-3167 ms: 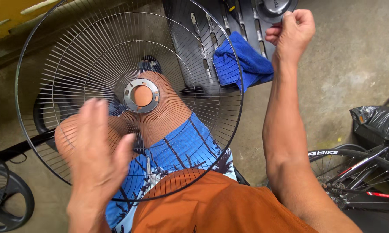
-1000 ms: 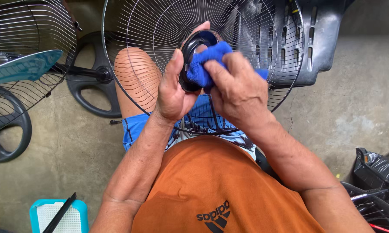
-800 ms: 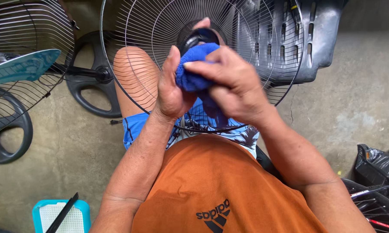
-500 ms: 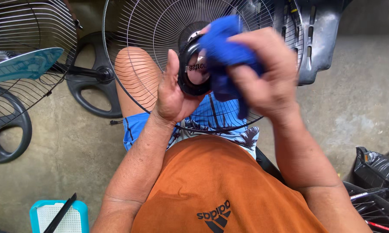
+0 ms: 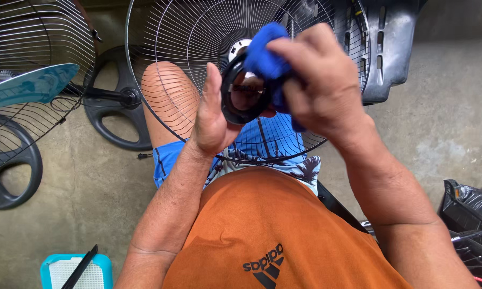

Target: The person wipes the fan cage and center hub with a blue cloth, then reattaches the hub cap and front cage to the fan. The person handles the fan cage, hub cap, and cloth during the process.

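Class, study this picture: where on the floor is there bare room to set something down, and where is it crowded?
Bare concrete lies right of the black plastic crate, above the black bag, and between the black fan base and the teal tray. The far left is crowded by another fan. The wire grille fills the lap beneath the left hand and right hand.

This looks like a garage or a small repair spot at a home. A bare grey concrete floor (image 5: 439, 134) is seen everywhere, with stains and cracks on it. Fan parts are spread about: a round wire fan guard (image 5: 198, 48) is propped in the middle, a second wire guard with a pale blue fan blade (image 5: 29, 85) is laid at the left, and round black fan bases (image 5: 112, 118) are set on the floor. A black plastic bag (image 5: 465, 203) and part of a bicycle (image 5: 473, 257) are kept at the right.
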